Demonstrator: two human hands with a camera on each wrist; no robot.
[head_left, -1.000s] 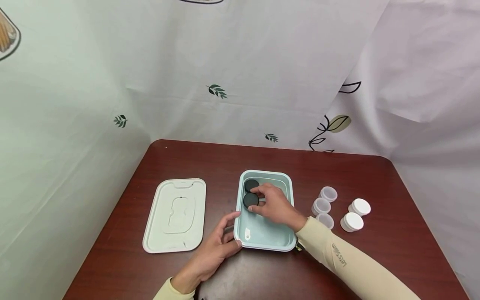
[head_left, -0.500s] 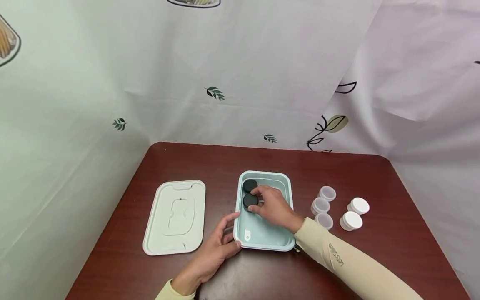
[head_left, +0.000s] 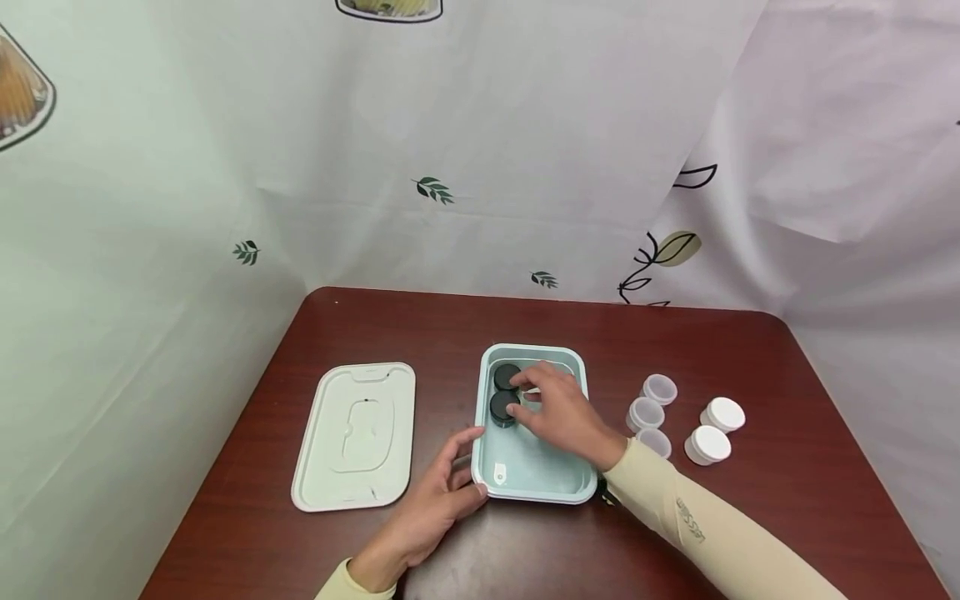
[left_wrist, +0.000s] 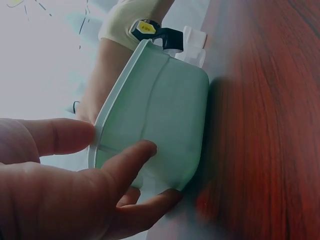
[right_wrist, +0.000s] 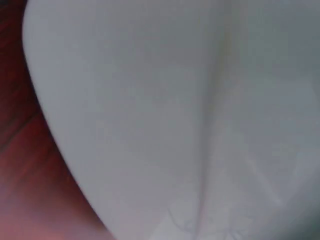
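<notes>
A pale blue tub (head_left: pixel 536 479) stands on the table with two black-lidded round jars inside, along its left wall. My right hand (head_left: pixel 558 412) is over the tub, thumb and forefinger spread beside the front jar (head_left: pixel 504 406) and close to the rear jar (head_left: pixel 507 377); nothing shows in their grip. My left hand (head_left: pixel 438 500) rests its fingertips against the tub's left side and near corner. In the left wrist view, extended fingers (left_wrist: pixel 130 160) touch the tub's outer wall (left_wrist: pixel 175 105) and rim. The right wrist view is a blurred pale surface and part of the table.
A white flat lid (head_left: pixel 356 437) lies left of the tub. On the right stand three translucent small cups (head_left: pixel 647 414) in a row and two white-lidded jars (head_left: pixel 707 445). Patterned cloth (head_left: pixel 480 233) hangs behind the dark red table (head_left: pixel 420 321).
My right thumb and forefinger have come away from the front black jar, and the hand has shifted slightly right. The left hand stays against the tub. The head view has tilted a little.
</notes>
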